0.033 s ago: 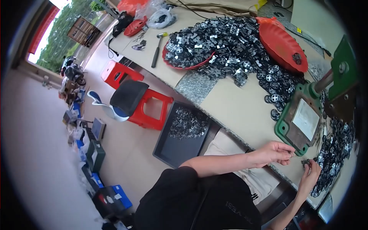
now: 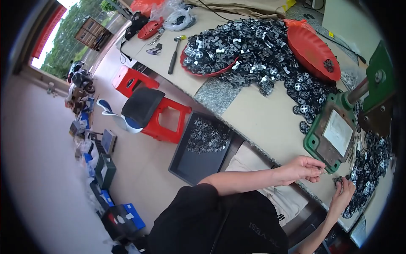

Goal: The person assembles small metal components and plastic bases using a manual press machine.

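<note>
My left hand [image 2: 299, 170] is closed in a pinch at the table's near edge, just below the green press [image 2: 311, 146]. A thin metal rod [image 2: 323, 171] sticks out from its fingertips toward the right. To the right of it, my right hand [image 2: 343, 195] pinches a small black part [image 2: 337, 180], whose exact kind is too small to make out. The two hands are a short gap apart. Beside my right hand lies a heap of small black wheels with silvery spokes [image 2: 367, 169]. A pale square plate [image 2: 338, 132] rests on the press base.
A large pile of black parts [image 2: 258, 46] covers the far table, with a red scalloped tray [image 2: 311, 55] beside it. A hammer [image 2: 172, 59] lies farther left. Below the table edge, a dark bin [image 2: 184, 163] holds small parts, near red stools [image 2: 169, 122].
</note>
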`<state>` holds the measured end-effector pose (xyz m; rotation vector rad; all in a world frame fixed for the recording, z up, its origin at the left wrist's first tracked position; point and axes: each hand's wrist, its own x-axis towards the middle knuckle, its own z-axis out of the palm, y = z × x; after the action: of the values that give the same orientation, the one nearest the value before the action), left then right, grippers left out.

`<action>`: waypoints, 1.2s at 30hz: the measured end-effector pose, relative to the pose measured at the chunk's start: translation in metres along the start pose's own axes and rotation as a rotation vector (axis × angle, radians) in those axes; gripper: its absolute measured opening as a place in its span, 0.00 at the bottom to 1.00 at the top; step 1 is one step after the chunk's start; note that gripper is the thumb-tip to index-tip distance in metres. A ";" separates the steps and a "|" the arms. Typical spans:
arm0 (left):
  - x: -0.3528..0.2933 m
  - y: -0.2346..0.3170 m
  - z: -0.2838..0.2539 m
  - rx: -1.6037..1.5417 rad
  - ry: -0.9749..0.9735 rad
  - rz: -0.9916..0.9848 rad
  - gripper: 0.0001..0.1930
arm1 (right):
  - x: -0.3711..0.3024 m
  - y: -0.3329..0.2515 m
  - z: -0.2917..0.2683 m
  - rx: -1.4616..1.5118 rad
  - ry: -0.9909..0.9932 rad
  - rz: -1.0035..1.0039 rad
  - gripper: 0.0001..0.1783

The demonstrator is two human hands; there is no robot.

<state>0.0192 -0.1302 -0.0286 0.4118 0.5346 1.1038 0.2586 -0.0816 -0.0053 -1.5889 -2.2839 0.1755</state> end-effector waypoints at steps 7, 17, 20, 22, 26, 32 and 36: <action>-0.003 0.004 0.003 0.001 -0.043 -0.045 0.16 | -0.027 -0.006 -0.015 -0.082 0.025 0.124 0.11; -0.005 0.019 -0.005 0.100 -0.019 -0.087 0.18 | -0.020 -0.030 0.006 0.177 0.143 0.121 0.08; -0.002 0.016 -0.003 0.120 -0.006 -0.098 0.18 | -0.022 -0.023 0.001 0.206 0.160 0.112 0.11; -0.003 0.014 -0.002 0.121 0.012 -0.092 0.18 | -0.022 -0.027 -0.005 0.254 0.155 0.061 0.14; -0.003 0.009 0.000 0.146 0.022 -0.081 0.18 | -0.018 -0.048 -0.008 0.176 -0.054 0.348 0.29; -0.004 0.009 0.001 0.200 0.034 -0.049 0.18 | -0.017 -0.060 0.011 0.339 0.037 0.425 0.24; -0.006 0.011 0.001 0.225 0.043 -0.050 0.18 | -0.017 -0.046 0.015 0.487 -0.008 0.435 0.21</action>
<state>0.0102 -0.1310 -0.0204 0.5683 0.7070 1.0101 0.2180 -0.1130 -0.0092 -1.7690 -1.6854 0.7799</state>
